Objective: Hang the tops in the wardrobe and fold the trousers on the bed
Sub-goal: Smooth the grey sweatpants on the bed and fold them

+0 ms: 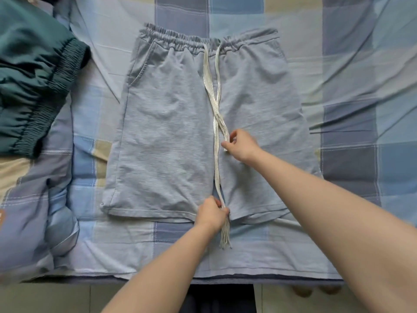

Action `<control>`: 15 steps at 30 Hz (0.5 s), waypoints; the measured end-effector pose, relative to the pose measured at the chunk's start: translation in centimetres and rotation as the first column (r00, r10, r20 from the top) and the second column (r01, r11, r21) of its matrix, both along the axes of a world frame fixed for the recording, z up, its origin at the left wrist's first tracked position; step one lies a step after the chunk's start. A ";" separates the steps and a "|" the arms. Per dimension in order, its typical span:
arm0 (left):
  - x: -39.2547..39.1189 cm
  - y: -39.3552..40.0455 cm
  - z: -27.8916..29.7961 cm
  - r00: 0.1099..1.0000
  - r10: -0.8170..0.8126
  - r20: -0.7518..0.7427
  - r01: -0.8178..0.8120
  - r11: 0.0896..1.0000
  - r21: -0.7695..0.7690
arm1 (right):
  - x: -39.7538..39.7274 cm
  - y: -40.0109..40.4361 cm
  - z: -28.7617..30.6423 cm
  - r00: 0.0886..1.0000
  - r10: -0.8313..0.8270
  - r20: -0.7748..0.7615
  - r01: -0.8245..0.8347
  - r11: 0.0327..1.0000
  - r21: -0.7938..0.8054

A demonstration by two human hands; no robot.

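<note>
**Drawstrings in hand, fold not yet begun**

The bed, covered in a blue, grey and beige checked sheet, fills the view. Flat in its middle lie the grey shorts, waistband at the far side, leg hems toward the person, both legs spread side by side with no fold in them. At the left edge sits a rumpled teal garment with elastic gathers, well apart from the shorts.

Two pale drawstring cords run from the waistband down the centre and cross partway along. The right hand pinches the shorter cord's end over the right leg. The left hand pinches the longer cord at the hem between the legs, its frayed tassel trailing onto the sheet. The hands are apart, each clamped on its own cord.

The likely step is laying the cords straight before folding. The risks, as I judge them: pulling one cord harder could draw it through the waistband and leave the ends uneven, or bunch the elastic and wrinkle the smoothed fabric. A cord left hanging past the hem would stick out of the finished fold.
</note>
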State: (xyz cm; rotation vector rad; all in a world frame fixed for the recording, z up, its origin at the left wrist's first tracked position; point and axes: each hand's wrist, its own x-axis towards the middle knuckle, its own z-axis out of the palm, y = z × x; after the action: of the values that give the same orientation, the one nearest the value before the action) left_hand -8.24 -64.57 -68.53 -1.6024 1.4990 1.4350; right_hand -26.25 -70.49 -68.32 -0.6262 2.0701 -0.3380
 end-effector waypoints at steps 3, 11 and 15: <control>0.0 0.3 0.3 0.995 0.093 -0.035 -0.092 0.995 0.030 | 1.6 -0.5 0.4 0.992 0.078 -0.095 -0.085 0.994 -0.071; 1.4 0.2 4.9 0.935 0.274 -0.225 -0.192 0.924 0.330 | 3.3 2.1 2.1 0.808 0.559 -0.184 -0.585 0.797 -0.148; 2.2 -1.8 7.7 0.941 0.035 -0.337 0.082 0.941 0.328 | 2.0 4.1 2.5 0.660 0.691 -0.294 -0.744 0.657 -0.126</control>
State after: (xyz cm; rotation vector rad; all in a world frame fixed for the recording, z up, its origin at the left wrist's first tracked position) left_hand -6.01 -66.36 -60.82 -1.1672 1.3439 1.9107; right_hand -24.21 -66.42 -65.87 -1.6428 1.7990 -0.0341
